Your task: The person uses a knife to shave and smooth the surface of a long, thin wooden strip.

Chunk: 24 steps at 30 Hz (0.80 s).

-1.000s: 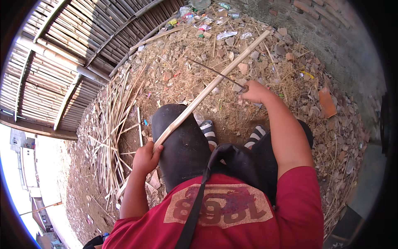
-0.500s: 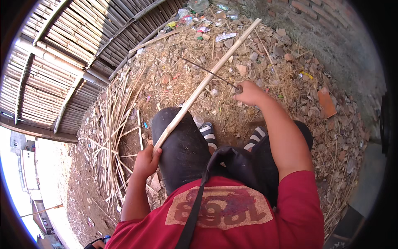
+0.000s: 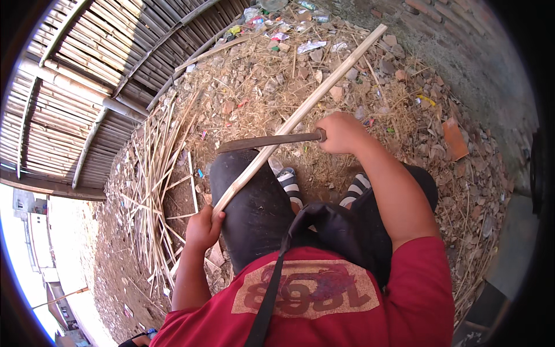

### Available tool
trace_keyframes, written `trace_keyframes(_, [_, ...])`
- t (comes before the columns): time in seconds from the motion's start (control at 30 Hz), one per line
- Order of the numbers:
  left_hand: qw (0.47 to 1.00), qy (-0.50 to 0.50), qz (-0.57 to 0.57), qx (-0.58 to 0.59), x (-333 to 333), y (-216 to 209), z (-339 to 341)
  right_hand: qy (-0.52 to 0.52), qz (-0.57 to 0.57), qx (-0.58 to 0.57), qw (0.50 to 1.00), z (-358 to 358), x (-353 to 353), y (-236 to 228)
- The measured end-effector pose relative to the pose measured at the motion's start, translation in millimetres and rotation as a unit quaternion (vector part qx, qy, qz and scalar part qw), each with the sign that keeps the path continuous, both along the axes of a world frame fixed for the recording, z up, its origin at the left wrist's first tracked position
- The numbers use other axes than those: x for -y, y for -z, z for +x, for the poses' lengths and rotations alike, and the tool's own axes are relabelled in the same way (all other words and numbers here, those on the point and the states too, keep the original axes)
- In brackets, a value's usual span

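Observation:
A long pale bamboo strip (image 3: 315, 99) slants from my left thigh up to the far right. Its near end is gripped by my left hand (image 3: 203, 226), thumb along the top. In my right hand (image 3: 341, 134) is a machete (image 3: 269, 140), its handle hidden inside the closed fist. The dark blade points left and lies across the strip, a little beyond my left knee, with its broad side in view. Whether the edge is cutting into the strip or only resting on it I cannot tell.
To my left lies a heap of thin bamboo strips (image 3: 151, 202). A bamboo slat fence (image 3: 75, 110) stands at the far left, a brick wall (image 3: 462, 63) at the far right. Rubble and dry straw cover the ground, with an orange tile piece (image 3: 455, 140) on the right.
My right hand has brought the machete nearer and down the strip, and its blade has turned to show its flat side. The strip's far end has swung slightly right; my left hand keeps its hold.

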<state>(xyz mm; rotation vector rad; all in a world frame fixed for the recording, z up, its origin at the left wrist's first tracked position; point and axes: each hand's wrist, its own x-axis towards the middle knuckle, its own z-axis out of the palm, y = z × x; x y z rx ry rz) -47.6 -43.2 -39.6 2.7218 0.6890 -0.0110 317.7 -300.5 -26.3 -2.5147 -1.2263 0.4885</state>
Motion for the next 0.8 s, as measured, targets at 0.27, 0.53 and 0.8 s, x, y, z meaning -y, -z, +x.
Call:
trace_keyframes(0.27, [1.000,-0.003,-0.010,0.015,0,4,3,0.143,0.097,-0.078,0.982,28,19,24])
trace_keyframes(0.53, [1.000,-0.008,0.024,-0.003,3,-6,8,0.259,0.126,-0.071,0.955,57,37,47])
trace_keyframes(0.8, [0.991,-0.020,0.133,-0.003,15,-13,6,0.047,-0.017,-0.006,0.999,10,13,-8])
